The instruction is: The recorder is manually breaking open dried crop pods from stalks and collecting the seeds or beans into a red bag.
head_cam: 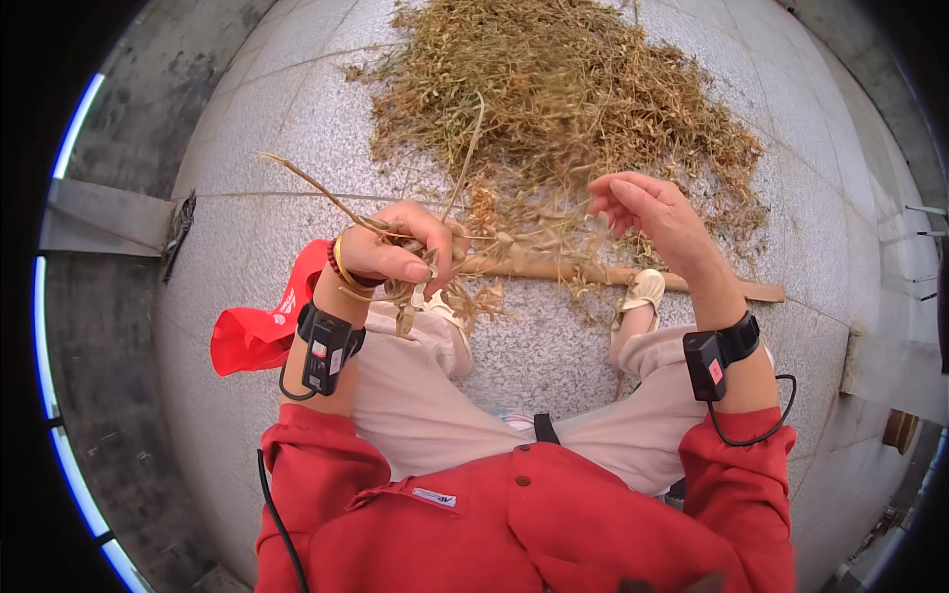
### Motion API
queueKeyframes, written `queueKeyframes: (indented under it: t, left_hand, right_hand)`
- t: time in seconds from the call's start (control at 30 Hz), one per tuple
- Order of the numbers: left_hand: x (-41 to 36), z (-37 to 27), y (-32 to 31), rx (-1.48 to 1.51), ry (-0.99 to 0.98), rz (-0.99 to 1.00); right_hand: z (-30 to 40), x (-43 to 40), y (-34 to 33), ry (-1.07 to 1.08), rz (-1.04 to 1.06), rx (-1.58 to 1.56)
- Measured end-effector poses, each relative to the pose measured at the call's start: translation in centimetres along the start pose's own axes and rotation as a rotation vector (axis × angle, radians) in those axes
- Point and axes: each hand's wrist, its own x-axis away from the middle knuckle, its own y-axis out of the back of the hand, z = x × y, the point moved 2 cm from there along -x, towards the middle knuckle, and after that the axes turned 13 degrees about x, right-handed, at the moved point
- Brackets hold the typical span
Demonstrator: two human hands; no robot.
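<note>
My left hand (pixel 415 241) grips a small bunch of dried plant stalks (pixel 330 191) with withered leaves and what look like seed pods, above a wooden pole (pixel 526 267). Stems stick out to both sides of the fist. To the right, my right hand (pixel 643 204) is raised with its fingers loosely curled. Pale, blurred plant bits lie close to its fingertips, and whether it holds any is unclear. Past both hands, a large heap of dried plants (pixel 549 96) spreads over the speckled stone floor (pixel 296 126).
A red bag or cloth (pixel 252 337) with white print lies beside my left forearm. My feet in light shoes (pixel 645 293) are by the pole, which crosses the floor in front of me. Cabled black devices (pixel 326 352) are strapped to both forearms.
</note>
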Motion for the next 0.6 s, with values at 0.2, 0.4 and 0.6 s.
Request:
queueKeyframes:
  t: [0.2,0.4,0.6]
  left_hand:
    - [-1.2,1.0,0.2,-0.03,0.047,-0.078]
    - [-3.4,4.7,0.7,-0.134,0.061,-0.501]
    - [-5.9,4.8,-2.1,-0.135,0.002,-0.562]
  right_hand:
    - [1.9,1.5,-1.2,0.013,0.03,0.136]
    - [0.6,1.1,-3.5,-0.009,-0.067,-0.235]
    - [-1.3,0.2,-5.4,-0.001,-0.159,-0.358]
